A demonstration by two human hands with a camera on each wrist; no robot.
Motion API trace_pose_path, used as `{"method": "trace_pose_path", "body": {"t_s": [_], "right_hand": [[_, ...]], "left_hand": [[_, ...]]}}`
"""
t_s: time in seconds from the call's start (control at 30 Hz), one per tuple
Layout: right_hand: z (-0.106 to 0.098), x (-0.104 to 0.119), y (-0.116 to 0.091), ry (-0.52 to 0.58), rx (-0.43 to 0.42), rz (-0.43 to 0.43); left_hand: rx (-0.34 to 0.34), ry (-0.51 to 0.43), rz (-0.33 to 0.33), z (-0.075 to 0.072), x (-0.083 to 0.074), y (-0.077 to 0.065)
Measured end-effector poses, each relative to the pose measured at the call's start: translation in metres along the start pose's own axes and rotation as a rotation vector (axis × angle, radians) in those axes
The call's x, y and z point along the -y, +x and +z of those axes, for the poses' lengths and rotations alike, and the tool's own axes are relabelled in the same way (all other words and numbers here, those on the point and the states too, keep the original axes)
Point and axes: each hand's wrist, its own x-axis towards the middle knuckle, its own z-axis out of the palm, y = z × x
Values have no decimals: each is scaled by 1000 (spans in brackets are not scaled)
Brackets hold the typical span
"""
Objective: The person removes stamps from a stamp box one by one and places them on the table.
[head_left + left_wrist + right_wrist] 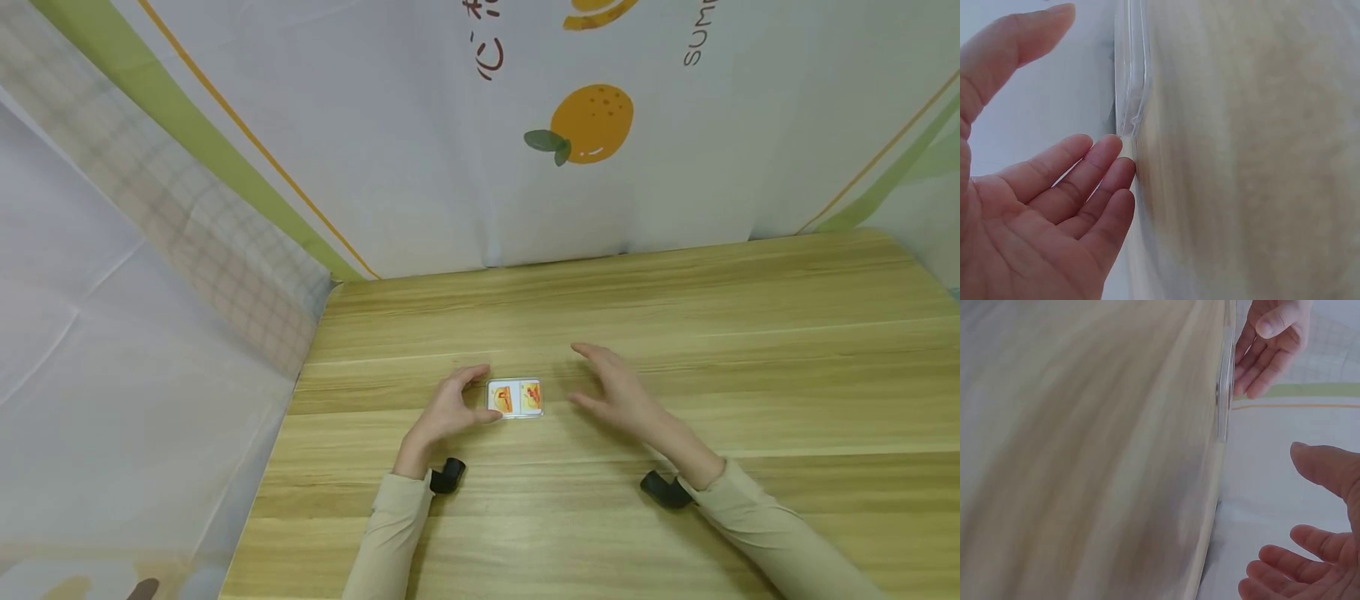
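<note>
A small flat clear plastic case (514, 398) lies on the table, with two white cards bearing orange pictures showing through its top. My left hand (448, 408) is at the case's left end, thumb and fingers spread apart. In the left wrist view the fingertips (1124, 169) come close to the end of the case (1132, 69); whether they touch it I cannot tell. To the right of the case, a short gap away, my right hand (624, 398) hovers with its fingers apart and nothing in it. The right wrist view shows the case (1224, 387) edge-on.
The wood-grain table (675, 317) extends far to the right of both hands. Behind it hangs a white cloth (420, 167) with fruit prints, and another cloth (172, 375) borders the left side. Black wrist devices (448, 477) sit under both wrists.
</note>
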Motion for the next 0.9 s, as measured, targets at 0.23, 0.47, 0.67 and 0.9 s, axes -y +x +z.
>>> {"method": "trace_pose_path", "body": {"t_s": [0.23, 0.47, 0.67, 0.9], "right_hand": [[7, 4, 6, 48, 21, -39], [14, 6, 13, 83, 64, -46], [20, 11, 19, 102, 125, -16], [25, 17, 24, 126, 177, -11]], "left_hand": [[-5, -72, -22, 1, 4, 0], [9, -75, -1, 4, 5, 2], [22, -65, 20, 6, 4, 3], [22, -59, 12, 9, 7, 3]]}}
